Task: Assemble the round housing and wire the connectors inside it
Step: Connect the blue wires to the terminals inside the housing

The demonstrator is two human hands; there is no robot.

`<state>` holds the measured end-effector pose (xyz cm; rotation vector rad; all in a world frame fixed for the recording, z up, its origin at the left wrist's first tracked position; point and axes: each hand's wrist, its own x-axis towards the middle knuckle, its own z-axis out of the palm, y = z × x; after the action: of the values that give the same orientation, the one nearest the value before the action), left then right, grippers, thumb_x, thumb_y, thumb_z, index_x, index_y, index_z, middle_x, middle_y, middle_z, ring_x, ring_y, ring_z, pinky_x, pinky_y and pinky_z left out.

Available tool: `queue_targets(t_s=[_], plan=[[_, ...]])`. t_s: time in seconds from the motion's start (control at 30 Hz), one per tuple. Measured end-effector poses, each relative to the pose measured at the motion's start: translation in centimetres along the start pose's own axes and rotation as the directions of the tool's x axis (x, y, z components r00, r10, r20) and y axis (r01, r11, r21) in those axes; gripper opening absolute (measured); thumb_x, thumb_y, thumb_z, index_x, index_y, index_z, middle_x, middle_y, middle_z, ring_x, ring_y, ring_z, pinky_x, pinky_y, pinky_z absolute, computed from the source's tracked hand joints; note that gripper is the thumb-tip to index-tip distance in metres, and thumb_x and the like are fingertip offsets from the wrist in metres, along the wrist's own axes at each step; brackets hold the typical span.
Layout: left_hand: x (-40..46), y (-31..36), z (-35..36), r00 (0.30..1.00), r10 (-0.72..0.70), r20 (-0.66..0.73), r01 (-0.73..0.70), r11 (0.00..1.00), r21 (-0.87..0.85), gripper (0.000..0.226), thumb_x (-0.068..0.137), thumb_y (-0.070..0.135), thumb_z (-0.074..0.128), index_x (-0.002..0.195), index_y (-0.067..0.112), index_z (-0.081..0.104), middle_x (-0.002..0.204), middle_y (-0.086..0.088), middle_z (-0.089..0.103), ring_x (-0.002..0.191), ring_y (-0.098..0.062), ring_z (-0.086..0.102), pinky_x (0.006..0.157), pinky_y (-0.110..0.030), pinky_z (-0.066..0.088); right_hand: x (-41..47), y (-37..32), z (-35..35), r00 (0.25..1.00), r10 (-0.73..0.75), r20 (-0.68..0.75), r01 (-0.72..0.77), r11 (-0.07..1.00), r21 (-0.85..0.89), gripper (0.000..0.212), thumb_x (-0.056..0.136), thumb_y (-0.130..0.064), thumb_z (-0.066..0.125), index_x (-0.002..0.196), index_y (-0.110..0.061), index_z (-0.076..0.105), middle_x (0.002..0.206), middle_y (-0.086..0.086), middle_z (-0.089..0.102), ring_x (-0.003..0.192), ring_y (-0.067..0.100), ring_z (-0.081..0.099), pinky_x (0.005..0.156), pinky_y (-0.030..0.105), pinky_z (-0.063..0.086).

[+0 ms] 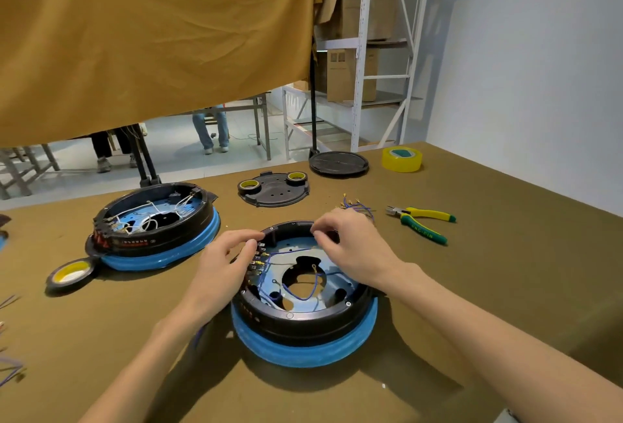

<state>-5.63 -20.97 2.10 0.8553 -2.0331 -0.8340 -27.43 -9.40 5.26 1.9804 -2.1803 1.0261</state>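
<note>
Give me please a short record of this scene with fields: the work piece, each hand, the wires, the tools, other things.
work piece: round housing, open, on blue ring
left hand: fingers curled at the connectors on the housing's left wall
right hand: fingers curled at the far rim; what they pinch is unclear
wires: blue wires inside housing
tools: pliers to the right
other: second housing, tape roll

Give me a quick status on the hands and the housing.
Both hands, left and right, fingers curled at the near housing rim. Blue wires loose inside. Pliers idle, nothing blocking.
</note>
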Motion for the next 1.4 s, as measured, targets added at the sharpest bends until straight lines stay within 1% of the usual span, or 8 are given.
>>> queue_targets(t_s=[0.13, 0.33, 0.57, 0.67, 0.87, 1.07, 1.27, 1.4], plan=[[-0.9, -1.3, 0.7, 0.990, -0.138, -0.018, 0.129, 0.955, -0.267, 0.029, 0.108, 0.017, 0.047, 0.125, 0.028, 0.067, 0.117, 0.022, 0.069, 0.109, 0.010, 0.062, 0.092, -0.015, 0.052, 0.8, -4.4, 2.5, 0.929, -0.042, 0.367, 0.008, 0.996, 0.092, 0.028, 0.098, -0.039, 0.064, 0.102, -0.016, 0.078, 0.090, -0.004, 0.075, 0.080, 0.009, 0.067, 0.078, 0.037, 0.059], [-1.6, -1.8, 1.7, 0.986, -0.151, -0.074, 0.120, 0.941, -0.316, 0.035, 0.109, 0.010, 0.041, 0.135, 0.017, 0.063, 0.127, 0.012, 0.067, 0.118, 0.003, 0.060, 0.096, -0.014, 0.047, 2.3, -6.3, 4.4, 0.860, 0.054, 0.507, -0.116, 0.989, 0.092, 0.037, 0.095, -0.040, 0.065, 0.089, -0.004, 0.075, 0.077, 0.012, 0.072, 0.063, 0.017, 0.061, 0.062, 0.036, 0.052], [-1.5, -2.4, 1.8, 0.985, -0.145, -0.089, 0.111, 0.943, -0.313, 0.035, 0.108, 0.011, 0.042, 0.134, 0.020, 0.065, 0.123, 0.016, 0.069, 0.116, 0.004, 0.062, 0.097, -0.021, 0.049, 2.1, -6.8, 5.7, 0.906, 0.095, 0.413, -0.132, 0.989, 0.060, 0.014, 0.084, -0.027, 0.081, 0.095, -0.018, 0.081, 0.090, -0.002, 0.075, 0.092, 0.016, 0.068, 0.084, 0.044, 0.061], [-1.4, -2.7, 2.0, 0.983, -0.156, -0.097, 0.119, 0.944, -0.307, 0.036, 0.108, 0.011, 0.042, 0.134, 0.021, 0.065, 0.124, 0.016, 0.069, 0.117, 0.003, 0.061, 0.101, -0.025, 0.048, 2.2, -7.0, 6.1, 0.914, 0.121, 0.386, -0.176, 0.978, 0.110, 0.009, 0.081, -0.018, 0.083, 0.087, -0.017, 0.076, 0.086, 0.000, 0.072, 0.087, 0.018, 0.068, 0.083, 0.042, 0.061], [-1.4, -2.5, 2.1, 0.981, -0.169, -0.092, 0.135, 0.945, -0.297, 0.036, 0.109, 0.010, 0.040, 0.136, 0.020, 0.062, 0.129, 0.008, 0.066, 0.125, -0.005, 0.058, 0.109, -0.033, 0.046, 2.5, -7.0, 6.7, 0.904, 0.179, 0.389, -0.263, 0.949, 0.173, 0.042, 0.079, -0.009, 0.084, 0.102, -0.016, 0.049, 0.098, 0.012, 0.066, 0.083, 0.029, 0.070, 0.076, 0.049, 0.060], [-1.6, -2.0, 1.8, 0.981, -0.172, -0.088, 0.141, 0.948, -0.287, 0.035, 0.108, 0.011, 0.043, 0.137, 0.019, 0.062, 0.127, 0.013, 0.066, 0.120, 0.001, 0.059, 0.107, -0.031, 0.048, 2.9, -6.4, 5.6, 0.818, 0.249, 0.519, -0.403, 0.892, 0.207, 0.026, 0.086, -0.009, 0.077, 0.092, -0.016, 0.053, 0.084, 0.014, 0.074, 0.063, 0.017, 0.068, 0.066, 0.037, 0.060], [-1.9, -1.8, 1.9, 0.973, -0.203, -0.112, 0.163, 0.943, -0.291, 0.036, 0.109, 0.014, 0.042, 0.139, 0.018, 0.061, 0.128, 0.007, 0.068, 0.122, -0.008, 0.061, 0.108, -0.044, 0.049, 3.9, -6.8, 5.8, 0.831, 0.382, 0.404, -0.481, 0.859, 0.177, 0.025, 0.084, -0.007, 0.079, 0.099, -0.015, 0.060, 0.101, 0.005, 0.062, 0.093, 0.020, 0.060, 0.073, 0.030, 0.052], [-1.9, -1.7, 1.9, 0.969, -0.217, -0.115, 0.180, 0.947, -0.267, 0.036, 0.109, 0.014, 0.042, 0.140, 0.018, 0.061, 0.131, 0.005, 0.067, 0.125, -0.010, 0.060, 0.110, -0.046, 0.047, 4.3, -7.4, 5.5, 0.786, 0.425, 0.449, -0.547, 0.816, 0.185, 0.035, 0.077, -0.001, 0.084, 0.100, -0.012, 0.060, 0.107, 0.010, 0.067, 0.103, 0.027, 0.069, 0.091, 0.040, 0.060]])
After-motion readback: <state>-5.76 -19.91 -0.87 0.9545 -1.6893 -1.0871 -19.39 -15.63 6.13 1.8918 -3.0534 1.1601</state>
